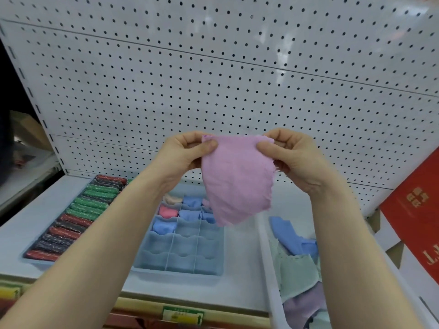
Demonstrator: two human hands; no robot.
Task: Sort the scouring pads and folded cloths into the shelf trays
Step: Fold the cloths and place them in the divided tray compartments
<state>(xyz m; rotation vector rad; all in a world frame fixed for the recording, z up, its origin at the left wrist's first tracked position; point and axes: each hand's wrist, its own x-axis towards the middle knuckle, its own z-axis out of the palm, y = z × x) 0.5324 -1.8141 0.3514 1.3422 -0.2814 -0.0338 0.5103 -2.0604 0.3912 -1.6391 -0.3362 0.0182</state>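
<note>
My left hand [187, 150] and right hand [292, 153] pinch a pink cloth [235, 179] by its top corners above the shelf [240, 262]. Scouring pads [78, 214] fill their tray; the divided tray [180, 248] is roughly half filled, its front-edge cells bare. Loose cloths [297, 264] wait at the right edge.

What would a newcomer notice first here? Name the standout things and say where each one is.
The pink cloth stands out first, hanging in the centre of the view, with the left hand and right hand each pinching an upper corner. Below it on the shelf sits a blue divided tray with folded cloths in its far cells, and to its left a tray of red, green and dark scouring pads. A white bin of loose cloths lies at the right.
</note>
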